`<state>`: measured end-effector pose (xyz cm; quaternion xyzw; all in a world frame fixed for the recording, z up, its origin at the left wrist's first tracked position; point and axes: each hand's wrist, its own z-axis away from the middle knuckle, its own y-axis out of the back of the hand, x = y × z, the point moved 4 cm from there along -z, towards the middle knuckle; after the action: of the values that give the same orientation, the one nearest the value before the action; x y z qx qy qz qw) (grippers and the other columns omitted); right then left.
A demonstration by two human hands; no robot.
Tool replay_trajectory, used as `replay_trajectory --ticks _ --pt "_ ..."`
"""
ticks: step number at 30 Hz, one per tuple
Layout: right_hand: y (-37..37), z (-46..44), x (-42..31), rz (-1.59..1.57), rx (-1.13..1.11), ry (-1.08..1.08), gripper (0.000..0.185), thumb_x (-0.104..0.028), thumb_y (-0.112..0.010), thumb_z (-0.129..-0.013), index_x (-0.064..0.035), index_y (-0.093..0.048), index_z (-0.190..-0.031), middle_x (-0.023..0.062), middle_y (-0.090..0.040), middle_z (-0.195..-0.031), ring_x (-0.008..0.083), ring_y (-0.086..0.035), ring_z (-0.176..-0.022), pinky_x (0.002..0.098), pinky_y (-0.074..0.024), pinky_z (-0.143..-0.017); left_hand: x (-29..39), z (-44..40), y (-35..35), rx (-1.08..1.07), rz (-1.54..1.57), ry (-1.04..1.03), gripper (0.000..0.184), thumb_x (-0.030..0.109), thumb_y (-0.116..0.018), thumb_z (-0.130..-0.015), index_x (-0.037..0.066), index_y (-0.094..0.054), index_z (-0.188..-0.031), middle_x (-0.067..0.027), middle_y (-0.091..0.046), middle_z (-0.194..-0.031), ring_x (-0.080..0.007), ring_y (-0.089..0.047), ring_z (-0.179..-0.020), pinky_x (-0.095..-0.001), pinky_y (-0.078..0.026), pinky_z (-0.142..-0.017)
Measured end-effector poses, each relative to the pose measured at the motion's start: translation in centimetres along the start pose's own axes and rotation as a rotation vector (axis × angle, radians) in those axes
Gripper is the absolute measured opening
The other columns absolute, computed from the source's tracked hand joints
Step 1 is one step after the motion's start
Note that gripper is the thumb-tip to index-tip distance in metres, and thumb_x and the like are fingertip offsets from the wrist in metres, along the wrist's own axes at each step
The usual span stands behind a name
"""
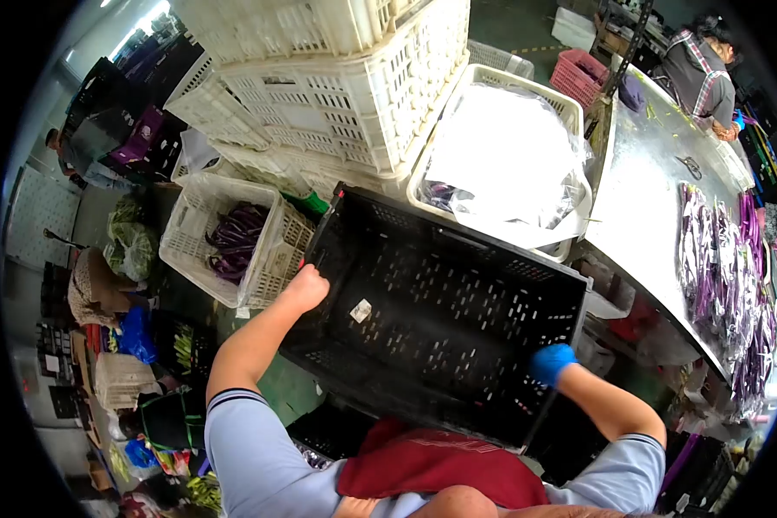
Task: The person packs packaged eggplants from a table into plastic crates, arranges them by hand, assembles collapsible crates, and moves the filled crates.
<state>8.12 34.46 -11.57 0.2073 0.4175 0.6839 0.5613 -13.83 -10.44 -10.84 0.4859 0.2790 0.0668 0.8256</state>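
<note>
A large black plastic crate [423, 302] is held tilted in front of me, its slotted inside facing up at me. A small white label [360, 311] shows inside it. My left hand [306, 288], bare, is closed around the crate's left rim. My right hand [552, 364], in a blue glove, is closed at the crate's right side; its fingertips are partly hidden. Just left of the crate stands a white basket [181, 229] with dark purple eggplants [236, 237] in it.
White slotted crates [319, 104] are stacked ahead. Beside them, a white basket [570, 108] holds clear plastic over white sheets. On the metal table [639, 190] at right lie bagged eggplants [716, 276] and scissors [689, 166]. Another person [699, 73] works beyond it.
</note>
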Motion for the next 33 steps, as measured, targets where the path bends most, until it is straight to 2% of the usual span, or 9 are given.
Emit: replay_trajectory --ticks 4,10,11,17,19,22,24,26,33 --pt "1.6 2.6 -0.3 -0.044 -0.007 -0.125 0.03 -0.039 -0.048 -0.079 -0.0153 -0.066 -0.08 0.0101 -0.063 -0.077 0.0314 -0.06 -0.072 0.04 -0.0488 -0.063 1.3 -1.7 2.5 -0.232 0.042 0.077 0.005 0.014 -0.057 -0.071 0.012 -0.061 -0.07 -0.002 -0.058 -0.062 -0.0196 -0.057 -0.065 -0.0331 -0.036 -0.066" --pt "-0.2 2.0 0.4 -0.075 0.167 -0.212 0.032 -0.04 -0.048 -0.078 -0.0145 -0.064 -0.069 0.0105 -0.061 -0.069 0.0317 -0.059 -0.065 0.0407 -0.0477 -0.057 6.0 -6.2 10.0 0.326 0.447 -0.424 0.011 0.022 -0.057 -0.064 0.017 -0.061 -0.055 -0.0038 -0.056 -0.053 -0.0228 -0.058 -0.051 -0.0383 -0.042 -0.047" --pt "-1.0 2.3 0.5 -0.066 0.229 -0.164 0.03 -0.039 -0.05 -0.078 -0.0137 -0.063 -0.067 0.0107 -0.06 -0.066 0.0319 -0.058 -0.062 0.0408 -0.047 -0.055 2.3 -6.5 7.2 0.107 0.486 -0.029 0.015 0.023 -0.056 -0.067 0.015 -0.062 -0.057 -0.0074 -0.056 -0.052 -0.0231 -0.057 -0.05 -0.0383 -0.043 -0.047" --pt "3.5 3.7 -1.0 -0.103 0.887 -0.04 0.025 -0.017 -0.064 -0.071 -0.008 -0.047 -0.055 0.0098 -0.05 -0.06 0.0297 -0.051 -0.061 0.039 -0.0425 -0.06 -3.7 -5.1 2.2 0.07 0.428 0.149 0.034 0.032 -0.048 -0.078 0.006 -0.063 -0.063 -0.0119 -0.06 -0.061 -0.0303 -0.059 -0.061 -0.0426 -0.045 -0.059" --pt "2.4 4.5 0.3 -0.152 1.038 -0.13 0.015 -0.011 -0.062 -0.071 -0.0075 -0.053 -0.083 0.0128 -0.053 -0.087 0.0323 -0.05 -0.085 0.0391 -0.0406 -0.074 -3.2 -4.3 4.6 0.226 0.562 0.241 0.033 0.032 -0.049 -0.079 0.006 -0.062 -0.065 -0.0122 -0.06 -0.064 -0.0316 -0.059 -0.064 -0.0432 -0.045 -0.06" --pt "2.5 7.1 0.8 -0.438 1.206 -0.449 0.051 -0.007 -0.061 -0.074 -0.0038 -0.042 -0.121 0.0204 -0.044 -0.118 0.0337 -0.043 -0.11 0.0374 -0.033 -0.094 -2.3 -2.1 5.9 0.416 0.772 0.474 0.031 0.027 -0.055 -0.079 0.003 -0.054 -0.058 -0.0165 -0.052 -0.057 -0.034 -0.054 -0.058 -0.0445 -0.04 -0.053" --pt "-2.7 5.6 2.5 -1.072 1.344 -0.502 0.058 -0.013 -0.062 -0.077 0.0004 -0.035 -0.127 0.0132 -0.048 -0.117 0.0237 -0.045 -0.108 0.031 -0.0345 -0.092 -0.4 -0.6 6.6 0.406 0.779 0.528 0.035 0.026 -0.054 -0.081 0.003 -0.049 -0.056 -0.0175 -0.048 -0.053 -0.0357 -0.051 -0.054 -0.0445 -0.038 -0.05" --pt "-7.0 3.5 3.2 -1.782 0.809 -0.604 0.05 -0.007 -0.063 -0.072 -0.0006 -0.045 -0.117 0.0086 -0.058 -0.097 0.0194 -0.054 -0.083 0.0316 -0.0441 -0.075 2.8 0.3 6.6 0.394 0.851 0.593 0.036 0.025 -0.055 -0.081 0.002 -0.046 -0.055 -0.0182 -0.047 -0.052 -0.0355 -0.05 -0.053 -0.0437 -0.036 -0.047" --pt "-6.4 3.6 2.8 -1.89 0.439 -0.546 0.043 -0.014 -0.06 -0.073 -0.0016 -0.044 -0.111 0.0112 -0.054 -0.091 0.0202 -0.05 -0.084 0.0334 -0.0424 -0.078 19.7 -2.2 13.6 0.261 1.144 0.549 0.033 0.023 -0.056 -0.079 0.002 -0.047 -0.055 -0.0179 -0.048 -0.054 -0.0349 -0.05 -0.052 -0.0417 -0.036 -0.047"
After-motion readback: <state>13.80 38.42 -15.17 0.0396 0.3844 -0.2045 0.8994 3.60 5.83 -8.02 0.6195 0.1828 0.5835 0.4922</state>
